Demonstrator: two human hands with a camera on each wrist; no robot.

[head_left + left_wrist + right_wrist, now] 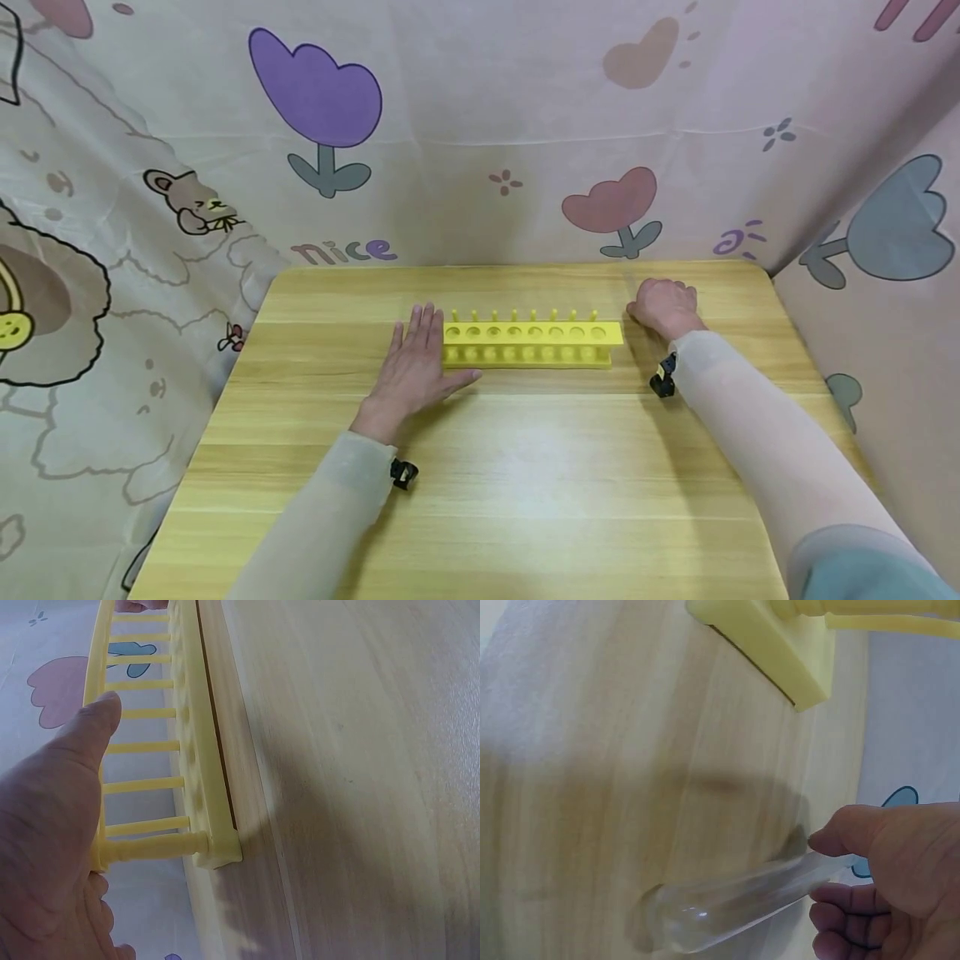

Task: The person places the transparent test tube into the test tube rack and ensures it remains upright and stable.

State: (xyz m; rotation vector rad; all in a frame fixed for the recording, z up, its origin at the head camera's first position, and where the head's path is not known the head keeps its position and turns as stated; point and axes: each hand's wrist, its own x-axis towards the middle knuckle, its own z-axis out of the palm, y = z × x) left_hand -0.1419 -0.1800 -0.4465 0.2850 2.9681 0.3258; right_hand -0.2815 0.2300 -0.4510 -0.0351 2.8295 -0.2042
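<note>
Bright, even light falls from overhead, leaving a pale patch of glare on the table (547, 450) near the middle of the head view and only soft, short shadows toward 5 o'clock of each forearm. The head view bows at its edges (the cloth backdrop (480, 125) curves most at 9 and 3 o'clock), though it stays sharp throughout. Both wrist views are softer: the left hand (52, 825) looms blurred at 8 o'clock, and the clear tube (735, 907) smears into its own broad shadow at 6 o'clock.
</note>
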